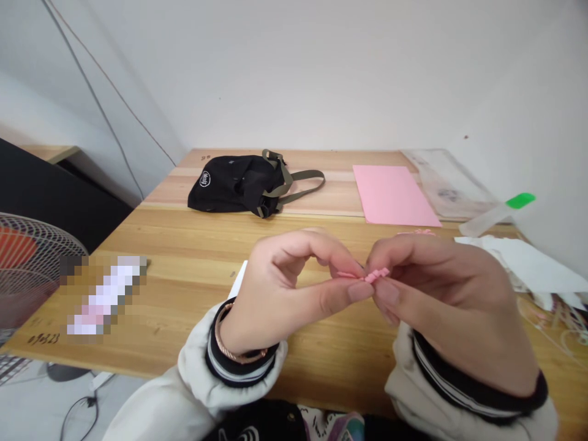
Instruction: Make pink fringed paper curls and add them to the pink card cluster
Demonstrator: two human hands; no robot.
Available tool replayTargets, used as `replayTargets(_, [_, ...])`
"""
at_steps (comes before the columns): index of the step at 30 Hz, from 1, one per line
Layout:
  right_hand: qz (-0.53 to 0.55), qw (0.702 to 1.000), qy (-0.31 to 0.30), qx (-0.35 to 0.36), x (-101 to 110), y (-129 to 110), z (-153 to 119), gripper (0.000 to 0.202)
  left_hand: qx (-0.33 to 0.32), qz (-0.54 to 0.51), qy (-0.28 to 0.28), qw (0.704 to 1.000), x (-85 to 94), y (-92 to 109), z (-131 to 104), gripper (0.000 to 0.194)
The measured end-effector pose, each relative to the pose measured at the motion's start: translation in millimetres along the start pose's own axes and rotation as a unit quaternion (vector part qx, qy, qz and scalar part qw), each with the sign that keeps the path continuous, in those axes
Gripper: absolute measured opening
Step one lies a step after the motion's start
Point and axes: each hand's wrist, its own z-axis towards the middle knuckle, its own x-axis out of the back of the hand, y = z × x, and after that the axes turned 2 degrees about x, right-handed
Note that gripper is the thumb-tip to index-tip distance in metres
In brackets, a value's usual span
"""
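Observation:
A small pink strip, its upper edge bumpy or folded, is pinched between both hands above the near part of the wooden table. My left hand grips one end between thumb and fingertips. My right hand closes thumb and fingers on the other end, so the fingertips of the two hands nearly meet. Part of the strip is covered by the fingers, and its material is unclear. Behind my right hand, some pink pieces show just over the knuckles. A pink sheet lies farther back.
On the table a black bag lies at the back. A clear plastic sleeve, a green-capped tube, white paper and tangled strings are at right. A fan stands left, beside a blurred-out object.

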Motion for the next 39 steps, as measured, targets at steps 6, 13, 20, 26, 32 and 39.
replayTargets(6, [0.014,1.0,0.022,0.002,-1.0,2.0,-0.7,0.007,0.002,0.006,0.0,1.0,-0.2,-0.7,-0.2,0.013])
replayTargets(13, [0.04,0.999,0.03,-0.001,-2.1,4.5,-1.6,0.005,0.005,-0.022,0.016,1.0,-0.6,0.7,-1.2,0.012])
replayTargets(20, [0.039,0.998,0.042,-0.006,-2.9,5.2,-2.2,0.005,0.01,-0.028,0.02,0.999,-0.8,1.3,-1.1,0.012])
replayTargets(26, [0.041,0.998,0.042,-0.009,-2.3,5.2,-2.4,0.005,0.011,-0.034,0.017,0.999,-1.3,1.3,-1.5,0.01])
replayTargets(32, [0.046,0.998,0.036,-0.003,-2.7,4.4,-2.4,0.004,0.007,-0.046,0.015,0.999,-1.9,0.7,-1.3,0.01])
replayTargets(39, [0.036,0.999,0.041,0.003,-3.3,4.7,-3.1,0.004,-0.004,-0.017,0.033,0.999,-3.6,-0.6,-1.7,0.01])
